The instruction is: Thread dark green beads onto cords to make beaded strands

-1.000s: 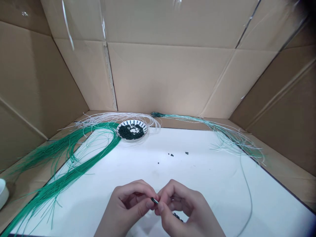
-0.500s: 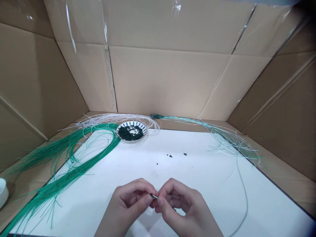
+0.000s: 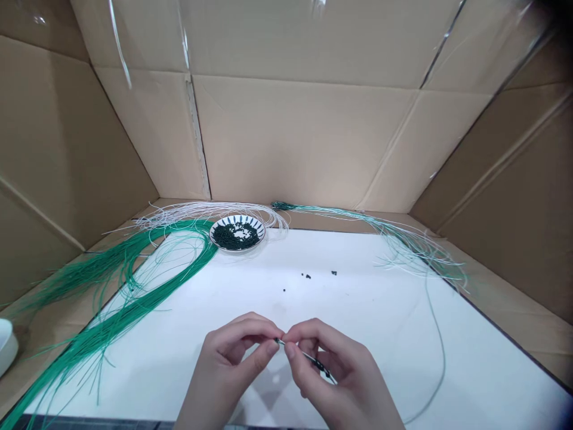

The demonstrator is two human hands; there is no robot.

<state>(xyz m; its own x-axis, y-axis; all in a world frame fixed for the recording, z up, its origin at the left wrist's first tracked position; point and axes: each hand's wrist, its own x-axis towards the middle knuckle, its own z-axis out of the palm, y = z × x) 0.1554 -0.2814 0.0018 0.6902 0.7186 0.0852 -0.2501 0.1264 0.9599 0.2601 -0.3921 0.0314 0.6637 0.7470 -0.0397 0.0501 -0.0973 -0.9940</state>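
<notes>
L hand (image 3: 226,364) grasping: thumb + index pinch one end of a short beaded cord (image 3: 304,355), remaining fingers curled loosely under. R hand (image 3: 331,373) also grasping: thumb + index close on the same cord just beside the L fingertips, fingers curled. Both hands just above the near part of a white board (image 3: 367,334), contact w/ board not determinable.

Cord sits between the hands, slanting down from far-left to near-right, its tip at the fingertips thin & glinting. Dark beads (image 3: 320,365) sit on its near-right part, within the R hand's curl. Exact bead count too small to tell.

Far edge of board: small round dish (image 3: 219,240), white w/ black rim pattern, holds a heap of dark green beads (image 3: 236,237). A few loose dark beads (image 3: 307,276) lie mid-board, well apart from the hands, w/ one (image 3: 333,273) to the right & one (image 3: 284,289) to the left.

Left side: long bundle of green cords (image 3: 111,325) sweeps from far to near-left, looping beside dish. White cords (image 3: 201,210) curve behind dish. Far right: bunch of pale teal & white cords (image 3: 403,245), one grey-green strand (image 3: 441,358) trailing onto board toward near-right. White bowl (image 3: 5,343) at left edge, partly out of view. Cardboard walls (image 3: 304,137) surround the board on far, left & right sides.
</notes>
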